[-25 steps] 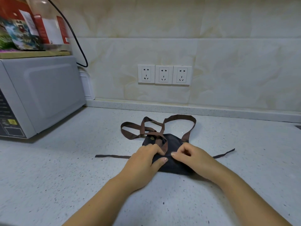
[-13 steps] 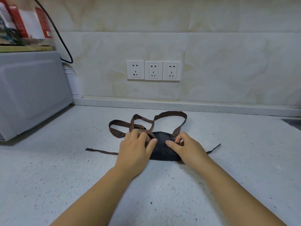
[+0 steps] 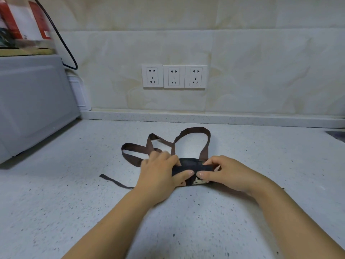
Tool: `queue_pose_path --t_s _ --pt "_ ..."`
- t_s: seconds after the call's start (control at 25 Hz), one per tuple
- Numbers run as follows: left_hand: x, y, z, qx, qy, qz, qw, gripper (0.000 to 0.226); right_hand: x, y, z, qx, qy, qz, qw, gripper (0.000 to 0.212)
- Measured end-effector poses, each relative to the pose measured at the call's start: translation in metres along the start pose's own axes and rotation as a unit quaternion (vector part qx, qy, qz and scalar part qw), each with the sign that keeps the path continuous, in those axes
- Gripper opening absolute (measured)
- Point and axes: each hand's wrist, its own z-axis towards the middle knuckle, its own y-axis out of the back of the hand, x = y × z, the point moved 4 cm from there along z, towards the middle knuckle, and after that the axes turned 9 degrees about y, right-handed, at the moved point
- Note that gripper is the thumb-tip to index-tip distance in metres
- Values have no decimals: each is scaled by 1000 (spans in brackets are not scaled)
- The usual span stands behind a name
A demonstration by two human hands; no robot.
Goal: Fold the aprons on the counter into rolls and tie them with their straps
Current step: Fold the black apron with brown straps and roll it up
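The small dark fabric apron roll (image 3: 190, 166), mid-counter with brown webbing straps (image 3: 186, 141) looped on its far side, is pinched by left hand (image 3: 158, 172) and right hand (image 3: 225, 172); judged light, limp, apt to unroll unless both ends are held.

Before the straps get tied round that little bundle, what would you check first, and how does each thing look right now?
1. Dark apron rolled up tight: ok.
2. Left hand gripping the roll: ok.
3. Right hand gripping the roll: ok.
4. Brown neck strap free behind the roll: ok, though looped over itself.
5. Left waist tie lying loose on the counter: ok.
6. Right waist tie within reach: cannot tell, hidden by the right hand.
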Motion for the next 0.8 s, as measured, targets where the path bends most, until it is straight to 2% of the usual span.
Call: queue_pose_path --t_s 0.08,0.16,0.28,0.4,0.56,0.64,0.72,0.8 --pt "2 -4 4 -62 16 70 995 54 -2 -4 8 -24 10 -6 1000 39" --pt "-5 -2 1 -143 -12 82 986 54 -5 -7 15 -49 4 -23 999 51" --pt "-9 -6 -7 -178 -70 106 976 49 -9 -10 24 -85 -44 -94 991 58" --pt "-8 -8 -9 -157 -79 135 975 55 -6 -13 27 -97 -63 -138 984 57" --pt "-11 -6 -8 -118 -100 133 979 60 -3 -9 15 -157 26 -104 982 28" --pt "-12 -2 -3 -66 -89 102 989 60 -1 -10 11 -129 46 -53 989 23" --pt "-12 0 5 -18 -59 54 997 46 -1 -12 9 -68 20 10 997 25" --pt "-13 -2 16 28 -30 60 997 38 -3 -12 8 -34 8 7 999 24"
